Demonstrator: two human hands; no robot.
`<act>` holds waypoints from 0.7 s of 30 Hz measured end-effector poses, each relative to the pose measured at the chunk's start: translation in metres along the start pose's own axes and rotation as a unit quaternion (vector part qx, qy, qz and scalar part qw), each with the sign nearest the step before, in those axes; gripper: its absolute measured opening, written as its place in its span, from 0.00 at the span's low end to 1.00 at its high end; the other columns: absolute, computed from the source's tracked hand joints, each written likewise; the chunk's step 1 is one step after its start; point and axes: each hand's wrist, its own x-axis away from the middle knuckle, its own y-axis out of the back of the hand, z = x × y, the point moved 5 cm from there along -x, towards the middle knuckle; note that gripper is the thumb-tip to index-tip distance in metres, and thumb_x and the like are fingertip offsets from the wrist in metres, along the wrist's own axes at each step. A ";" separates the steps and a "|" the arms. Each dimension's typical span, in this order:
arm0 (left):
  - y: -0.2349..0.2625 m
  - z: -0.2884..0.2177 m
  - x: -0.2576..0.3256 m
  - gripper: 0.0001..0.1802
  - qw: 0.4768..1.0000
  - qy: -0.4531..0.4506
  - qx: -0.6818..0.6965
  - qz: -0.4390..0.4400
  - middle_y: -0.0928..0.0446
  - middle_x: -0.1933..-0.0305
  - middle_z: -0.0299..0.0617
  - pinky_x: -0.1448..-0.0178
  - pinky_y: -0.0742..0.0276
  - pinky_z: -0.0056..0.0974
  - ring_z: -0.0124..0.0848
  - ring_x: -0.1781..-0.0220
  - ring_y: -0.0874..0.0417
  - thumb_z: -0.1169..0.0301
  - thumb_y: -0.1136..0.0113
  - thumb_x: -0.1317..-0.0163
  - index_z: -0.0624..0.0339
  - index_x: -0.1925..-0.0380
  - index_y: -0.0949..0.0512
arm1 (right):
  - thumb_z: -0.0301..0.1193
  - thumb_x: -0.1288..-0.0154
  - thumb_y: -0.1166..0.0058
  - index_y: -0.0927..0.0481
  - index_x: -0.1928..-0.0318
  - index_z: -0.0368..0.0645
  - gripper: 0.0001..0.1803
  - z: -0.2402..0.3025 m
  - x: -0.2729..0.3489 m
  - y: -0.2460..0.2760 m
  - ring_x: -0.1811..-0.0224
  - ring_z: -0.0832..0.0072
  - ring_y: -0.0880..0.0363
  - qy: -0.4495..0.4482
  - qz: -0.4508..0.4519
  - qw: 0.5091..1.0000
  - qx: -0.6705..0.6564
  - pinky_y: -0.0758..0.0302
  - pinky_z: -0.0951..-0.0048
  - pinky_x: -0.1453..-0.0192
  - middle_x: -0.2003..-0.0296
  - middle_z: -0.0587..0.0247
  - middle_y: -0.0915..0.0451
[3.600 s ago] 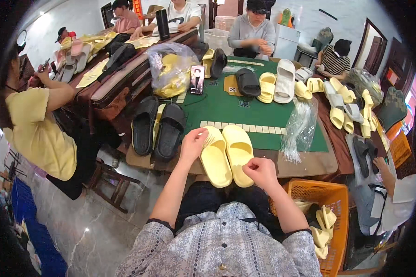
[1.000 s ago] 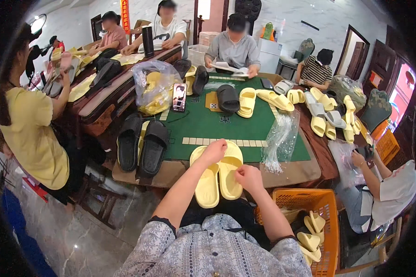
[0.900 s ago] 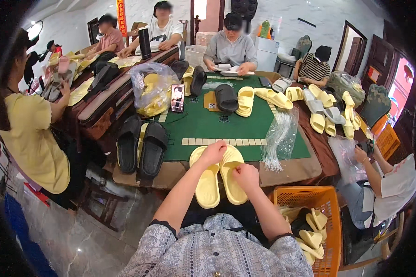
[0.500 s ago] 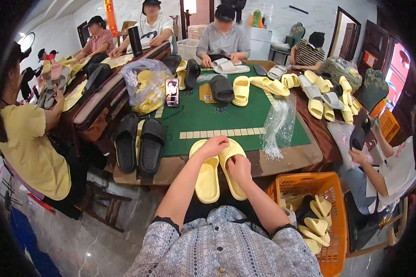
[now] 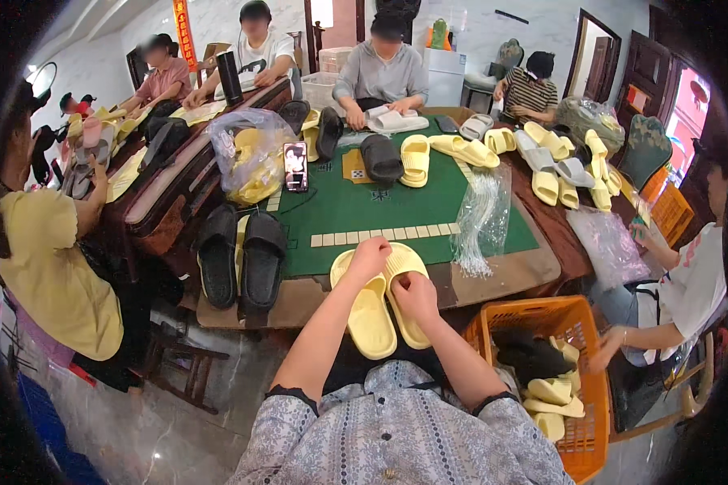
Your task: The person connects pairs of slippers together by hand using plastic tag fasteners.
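A pair of pale yellow slippers stands side by side at the table's near edge, toes away from me. My left hand (image 5: 370,260) lies across the left slipper (image 5: 372,327), its fingers closed at the inner edge of the right slipper's strap. My right hand (image 5: 416,297) is bent into the foot opening of the right slipper (image 5: 408,258), with its fingertips tucked against the strap. Whether a small fastener is between my fingers cannot be seen. Just beyond the slippers runs a row of cream tiles (image 5: 384,235) on the green mat (image 5: 340,210).
Black slippers (image 5: 263,259) stand left of my hands. A clear bag of thin white ties (image 5: 481,218) lies right. An orange basket (image 5: 534,307) with slippers is at my right. A phone (image 5: 296,167) stands by a bag of yellow slippers (image 5: 255,162). Several people sit around the table.
My hands stay nearly in place at the slippers. The person at the right has let go of a dark slipper, now in the orange basket, and that hand is beside the basket.
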 end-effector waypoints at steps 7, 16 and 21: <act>0.005 0.040 0.007 0.05 0.952 0.094 0.218 -0.193 0.22 0.73 0.36 0.64 0.28 0.31 0.23 0.70 0.25 0.75 0.42 0.40 0.65 0.67 0.21 | 0.39 0.43 0.41 0.22 0.65 0.32 0.19 0.018 0.013 0.019 0.68 0.59 0.16 0.005 0.113 0.986 -0.120 0.22 0.65 0.61 0.68 0.47 0.17; 0.008 0.037 0.008 0.07 0.897 0.042 0.366 -0.243 0.23 0.70 0.34 0.61 0.29 0.27 0.21 0.68 0.26 0.72 0.43 0.36 0.66 0.63 0.23 | 0.39 0.43 0.39 0.16 0.61 0.45 0.13 0.052 -0.051 0.046 0.73 0.67 0.18 0.162 -0.016 0.987 0.011 0.23 0.69 0.66 0.71 0.59 0.17; 0.005 0.046 0.004 0.06 0.859 0.081 0.450 -0.231 0.27 0.72 0.32 0.66 0.33 0.26 0.20 0.71 0.30 0.73 0.45 0.35 0.66 0.63 0.25 | 0.32 0.44 0.36 0.18 0.58 0.35 0.15 0.025 -0.096 -0.020 0.69 0.80 0.20 0.071 0.138 0.971 -0.181 0.25 0.77 0.64 0.67 0.62 0.16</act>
